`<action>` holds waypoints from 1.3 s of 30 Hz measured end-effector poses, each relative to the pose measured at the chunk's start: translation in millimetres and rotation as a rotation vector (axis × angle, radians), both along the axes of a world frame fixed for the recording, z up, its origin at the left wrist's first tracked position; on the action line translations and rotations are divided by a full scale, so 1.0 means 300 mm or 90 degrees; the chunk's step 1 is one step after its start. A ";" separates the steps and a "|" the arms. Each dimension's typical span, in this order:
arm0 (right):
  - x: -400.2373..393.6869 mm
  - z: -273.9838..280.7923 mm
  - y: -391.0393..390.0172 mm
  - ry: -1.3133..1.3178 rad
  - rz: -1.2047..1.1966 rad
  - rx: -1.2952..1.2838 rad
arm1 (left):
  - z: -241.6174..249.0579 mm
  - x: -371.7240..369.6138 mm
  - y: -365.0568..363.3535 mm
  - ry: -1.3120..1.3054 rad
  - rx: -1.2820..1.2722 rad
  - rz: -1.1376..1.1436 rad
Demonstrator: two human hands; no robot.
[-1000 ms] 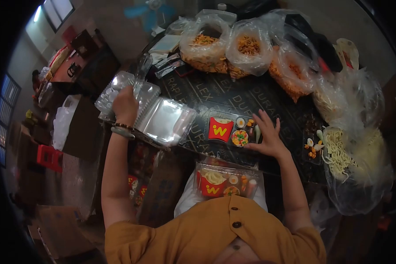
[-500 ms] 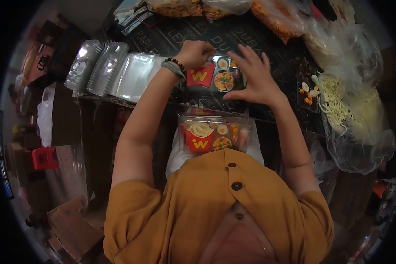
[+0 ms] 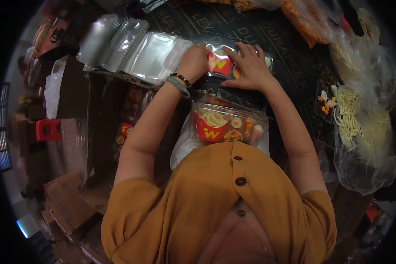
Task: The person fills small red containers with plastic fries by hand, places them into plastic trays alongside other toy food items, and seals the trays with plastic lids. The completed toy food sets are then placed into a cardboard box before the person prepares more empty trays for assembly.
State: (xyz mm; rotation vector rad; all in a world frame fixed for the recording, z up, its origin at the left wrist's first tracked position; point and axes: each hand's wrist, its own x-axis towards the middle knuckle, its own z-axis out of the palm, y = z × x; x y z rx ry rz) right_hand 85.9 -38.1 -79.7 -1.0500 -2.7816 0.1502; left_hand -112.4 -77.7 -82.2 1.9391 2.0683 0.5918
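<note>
On the dark printed surface lies a clear plastic pack (image 3: 219, 63) with a red carton bearing a yellow mark. My left hand (image 3: 195, 63) is at its left edge, fingers bent inward; whether they grip the edge is hard to see. Spread over the pack's right part is my right hand (image 3: 251, 69), fingers apart and thumb to the left, hiding much of the small toy food. Nearer my body rests a filled clear box (image 3: 229, 125) with a red carton of cream noodle-like strands, an egg piece and other small pieces.
Clear plastic trays (image 3: 124, 44) and flat transparent sleeves (image 3: 153, 55) lie at the left. On the right are pale strands (image 3: 348, 115) in plastic bags, small egg and orange pieces (image 3: 325, 103), and an orange-filled bag (image 3: 306, 22). Cardboard boxes (image 3: 70, 200) stand lower left.
The view has shifted. My left hand has come down to the pack's left edge, and my right hand has lowered over its right part, covering pieces that showed before.
</note>
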 end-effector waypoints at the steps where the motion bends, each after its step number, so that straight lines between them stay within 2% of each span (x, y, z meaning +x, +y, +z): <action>1: -0.017 -0.004 -0.001 0.009 -0.006 0.008 | 0.009 -0.003 -0.003 0.010 -0.017 0.002; 2: -0.027 0.000 -0.002 0.015 0.008 0.009 | 0.021 -0.019 -0.020 0.016 -0.017 0.016; 4: -0.019 0.014 -0.012 -0.020 -0.022 0.004 | 0.058 -0.030 -0.076 0.116 0.140 -0.017; 6: -0.016 0.010 -0.009 -0.005 -0.022 0.006 | 0.059 -0.060 -0.127 0.162 0.156 0.015; 8: -0.016 0.014 -0.016 -0.005 -0.030 0.003 | -0.003 -0.109 -0.171 0.356 0.107 0.088; 10: -0.019 0.011 -0.018 -0.002 -0.025 0.006 | 0.020 -0.139 -0.187 0.346 0.054 0.078; 12: -0.013 0.011 -0.017 -0.006 -0.035 0.012 | 0.030 -0.147 -0.180 0.305 -0.068 0.024; 13: -0.015 0.010 -0.018 -0.007 -0.031 0.016 | 0.028 -0.145 -0.179 0.301 -0.066 0.016; 18: -0.009 -0.005 -0.014 0.028 -0.014 0.020 | 0.051 -0.171 -0.157 0.273 0.005 0.102; 20: -0.010 0.002 -0.014 -0.007 -0.028 0.014 | 0.043 -0.198 -0.167 0.272 0.022 0.139; 22: -0.010 0.000 -0.014 -0.003 -0.026 0.017 | 0.036 -0.215 -0.185 0.072 0.209 0.120; 23: -0.010 -0.001 -0.014 -0.005 -0.031 0.018 | 0.033 -0.225 -0.191 0.078 0.209 0.123; 25: -0.011 -0.003 -0.012 0.000 -0.031 0.017 | 0.035 -0.231 -0.198 0.197 0.039 0.102; 29: -0.009 -0.004 -0.014 0.026 -0.028 0.007 | 0.006 -0.198 -0.182 0.289 0.000 0.061; 32: -0.008 -0.005 -0.014 0.024 -0.029 0.011 | 0.071 -0.148 -0.188 0.339 -0.050 0.019; 35: -0.003 0.005 -0.018 0.020 -0.021 0.003 | 0.079 -0.159 -0.175 0.308 -0.004 0.048; 38: -0.001 -0.001 -0.016 0.021 -0.022 0.007 | 0.040 -0.256 -0.164 0.087 0.118 0.176; 39: -0.001 -0.002 -0.016 0.025 -0.024 0.005 | 0.055 -0.265 -0.167 0.091 0.116 0.175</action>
